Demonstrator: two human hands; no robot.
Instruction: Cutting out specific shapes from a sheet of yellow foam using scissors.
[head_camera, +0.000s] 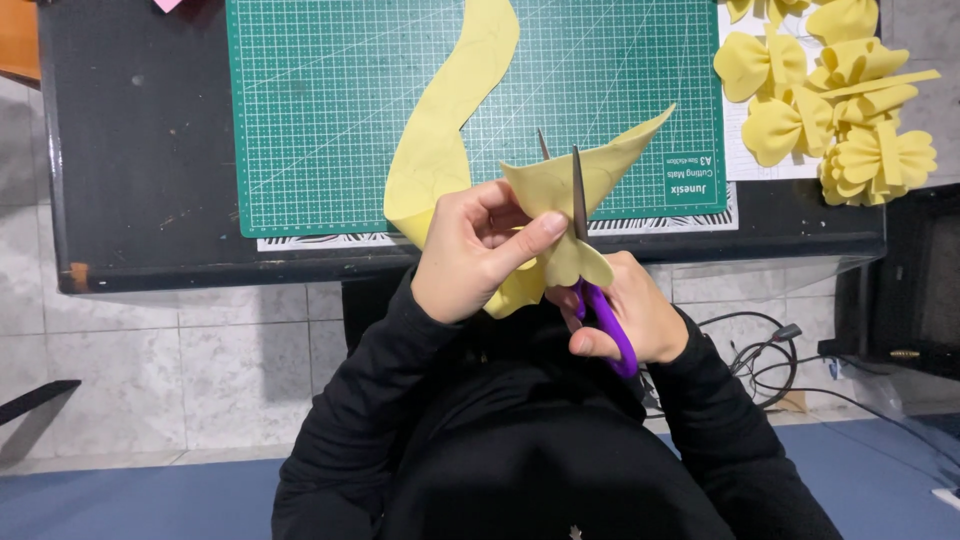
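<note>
- Gripping the purple-handled scissors, the right hand has its fingers closed through the loops, low and near the body, with the blades pointing up and away and standing a little apart.
- The left hand is closed on the yellow foam sheet, thumb pressed on the near face just beside the blades, fingers curled behind it.
- The sheet is held in the air above the near edge of the desk; its long tail curves up and away over the green cutting mat, and a scalloped bit hangs just below the blades.
- To do this cut well, I judge the left hand should turn the foam into the blades rather than the scissors chasing the curve (the thumb sits close to the steel, so it wants to stay clear of the cutting line).
- Short bites deep in the blades would likely keep the scallop edge smooth; full closes at the tips risk nicks.
- Up at the desk's far right lies a pile of yellow foam bows, already shaped, partly on a white sheet.
- Beyond the desk, on the right, dark cables lie on the tiled floor.
</note>
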